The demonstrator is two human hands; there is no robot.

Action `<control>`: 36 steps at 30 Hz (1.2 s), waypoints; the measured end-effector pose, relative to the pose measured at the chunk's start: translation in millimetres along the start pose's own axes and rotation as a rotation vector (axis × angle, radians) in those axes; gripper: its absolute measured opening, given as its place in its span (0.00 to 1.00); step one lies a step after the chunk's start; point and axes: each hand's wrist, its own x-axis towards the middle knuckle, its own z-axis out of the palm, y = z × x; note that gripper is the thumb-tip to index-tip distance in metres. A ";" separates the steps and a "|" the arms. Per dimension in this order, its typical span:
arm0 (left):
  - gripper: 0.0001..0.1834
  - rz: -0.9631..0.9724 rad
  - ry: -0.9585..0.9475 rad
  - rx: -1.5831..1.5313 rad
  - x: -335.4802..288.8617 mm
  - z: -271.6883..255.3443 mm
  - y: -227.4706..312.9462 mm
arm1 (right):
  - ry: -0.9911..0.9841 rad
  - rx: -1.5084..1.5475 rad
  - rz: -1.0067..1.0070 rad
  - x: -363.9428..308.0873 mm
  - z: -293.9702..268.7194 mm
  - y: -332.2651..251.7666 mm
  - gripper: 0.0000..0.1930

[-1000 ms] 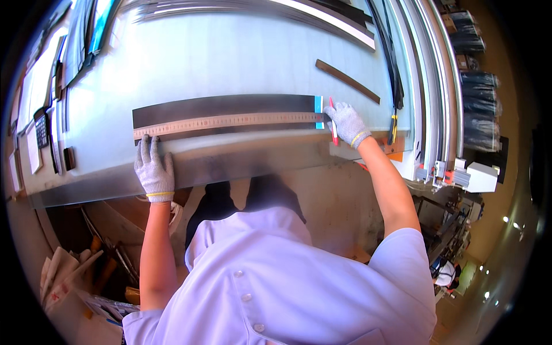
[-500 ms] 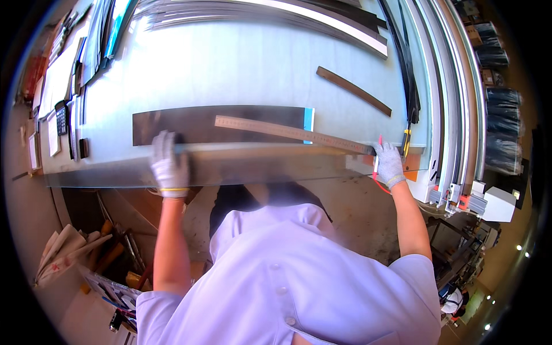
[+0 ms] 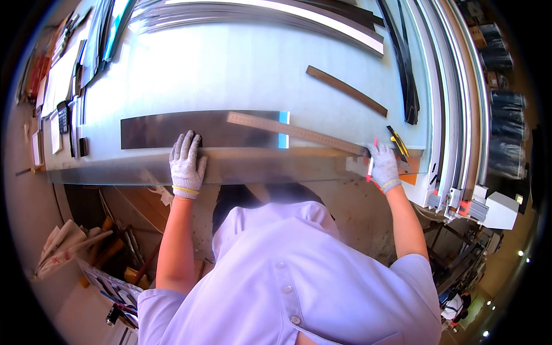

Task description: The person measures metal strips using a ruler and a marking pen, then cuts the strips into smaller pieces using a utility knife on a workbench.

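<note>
My left hand (image 3: 187, 164), in a grey knit glove, lies palm down at the table's near edge. Its fingers are stretched out, the tips on the lower edge of a dark flat strip (image 3: 167, 130) with a blue-and-white right end. A long metal ruler (image 3: 299, 133) slants across that strip toward my right hand (image 3: 383, 167), also gloved. My right hand is closed around the ruler's right end, with a red-and-white pen (image 3: 370, 168) held in the same fingers. Just beyond it lies a yellow-and-black utility knife (image 3: 398, 144).
A narrow brown strip (image 3: 347, 90) lies farther back on the pale glass-topped table (image 3: 230, 69). Long dark and white strips (image 3: 287, 12) are piled at the far side, more dark strips (image 3: 407, 75) at the right. A calculator (image 3: 62, 118) sits at left; metal rails (image 3: 454, 98) border the right.
My left hand has moved right along the near edge. The dark strip has shifted left and the ruler right over it. The utility knife now shows more clearly beside my right hand.
</note>
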 end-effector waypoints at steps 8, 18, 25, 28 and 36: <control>0.29 -0.021 0.046 -0.018 -0.7 4.6 -0.9 | 0.067 0.143 0.025 21.9 -5.1 -32.8 0.22; 0.28 -0.031 0.075 -0.009 -1.3 6.0 -1.4 | 0.167 0.186 0.163 22.2 2.0 -41.7 0.25; 0.28 -0.027 0.080 -0.031 -2.0 5.7 -3.6 | 0.172 0.187 0.249 25.8 6.0 -48.9 0.22; 0.28 -0.019 0.087 -0.033 -2.7 6.3 -5.5 | 0.169 0.188 0.308 30.7 3.2 -56.7 0.21; 0.29 -0.022 0.083 -0.031 -3.3 5.8 -6.3 | 0.091 0.098 0.409 51.0 -0.2 -60.4 0.22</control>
